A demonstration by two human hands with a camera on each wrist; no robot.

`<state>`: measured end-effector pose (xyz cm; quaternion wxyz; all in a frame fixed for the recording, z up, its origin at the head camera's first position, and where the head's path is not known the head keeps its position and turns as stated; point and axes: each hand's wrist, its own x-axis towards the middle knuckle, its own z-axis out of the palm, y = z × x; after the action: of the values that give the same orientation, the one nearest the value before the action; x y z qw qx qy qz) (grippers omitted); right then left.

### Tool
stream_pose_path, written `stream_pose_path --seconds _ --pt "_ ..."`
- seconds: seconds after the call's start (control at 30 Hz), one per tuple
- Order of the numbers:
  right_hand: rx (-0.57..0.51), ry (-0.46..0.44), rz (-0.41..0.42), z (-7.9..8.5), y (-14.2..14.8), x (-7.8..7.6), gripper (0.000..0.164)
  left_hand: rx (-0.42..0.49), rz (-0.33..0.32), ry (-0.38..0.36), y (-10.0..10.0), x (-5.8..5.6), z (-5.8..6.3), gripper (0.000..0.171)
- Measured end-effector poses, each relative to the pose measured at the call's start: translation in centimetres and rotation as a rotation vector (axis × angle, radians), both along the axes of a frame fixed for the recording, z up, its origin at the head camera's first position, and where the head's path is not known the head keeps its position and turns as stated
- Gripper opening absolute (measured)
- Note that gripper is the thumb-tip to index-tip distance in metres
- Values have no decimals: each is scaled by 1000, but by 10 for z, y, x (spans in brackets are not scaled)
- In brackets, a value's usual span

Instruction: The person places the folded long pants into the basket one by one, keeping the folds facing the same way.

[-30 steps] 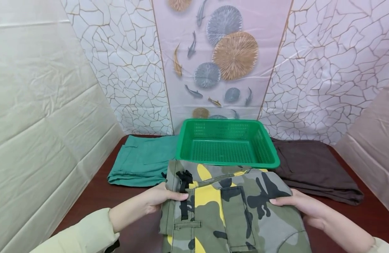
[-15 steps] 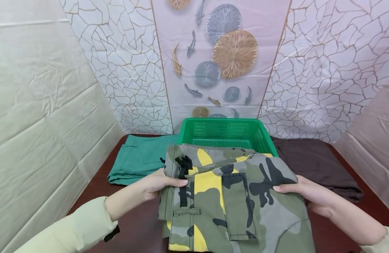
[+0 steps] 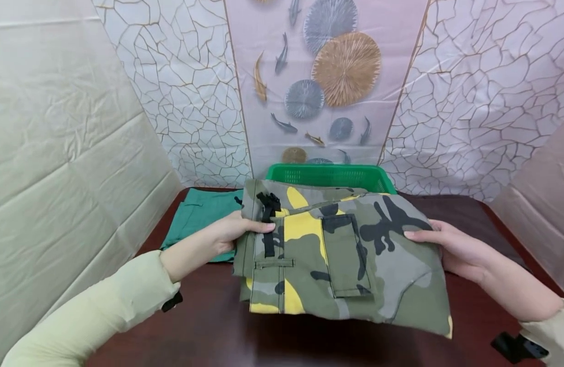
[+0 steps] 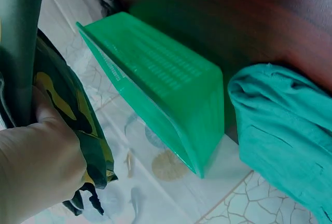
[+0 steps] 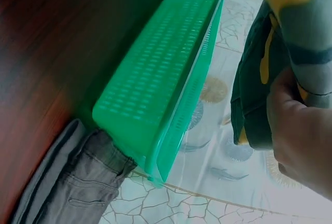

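Folded camouflage trousers [image 3: 305, 275], grey-green with yellow and black patches, are held up off the table between both hands. My left hand [image 3: 233, 232] grips their left edge, thumb on top beside a black strap with a buckle. On the right edge my right hand [image 3: 456, 250] pinches the cloth, its thumb lying on top and its fingers underneath. The green plastic basket [image 3: 330, 174] stands just behind, its front covered by the trousers in the head view. Both wrist views show the trousers raised beside the basket [image 4: 197, 99], above its rim.
Folded teal trousers [image 3: 195, 216] lie on the table [image 3: 195, 316] left of the basket. Folded dark brown trousers [image 3: 470, 219] lie to its right, partly hidden by the right hand. Patterned cloth [image 3: 199, 92] hangs behind the table, with pale fabric walls on both sides.
Both hands have lifted the camouflage trousers up and forward. The trousers now cover most of the basket in the head view, and the table shows beneath their lower edge.
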<state>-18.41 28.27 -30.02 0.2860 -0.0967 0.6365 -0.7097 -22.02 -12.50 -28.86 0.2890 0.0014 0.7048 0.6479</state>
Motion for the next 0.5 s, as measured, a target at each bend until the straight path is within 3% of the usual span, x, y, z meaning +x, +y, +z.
stream_pose_path --seconds 0.1,0.3,0.37,0.5 --pt "-45 43 -50 1 1 -6 33 0 25 4 1 -7 4 49" --pt "77 21 -191 8 -5 -25 28 -32 79 11 7 -26 9 47" --pt "111 16 -207 10 -7 -34 42 -51 89 6 9 -34 10 47" --pt "193 40 -233 14 -8 -49 49 -101 99 9 15 -50 12 51"
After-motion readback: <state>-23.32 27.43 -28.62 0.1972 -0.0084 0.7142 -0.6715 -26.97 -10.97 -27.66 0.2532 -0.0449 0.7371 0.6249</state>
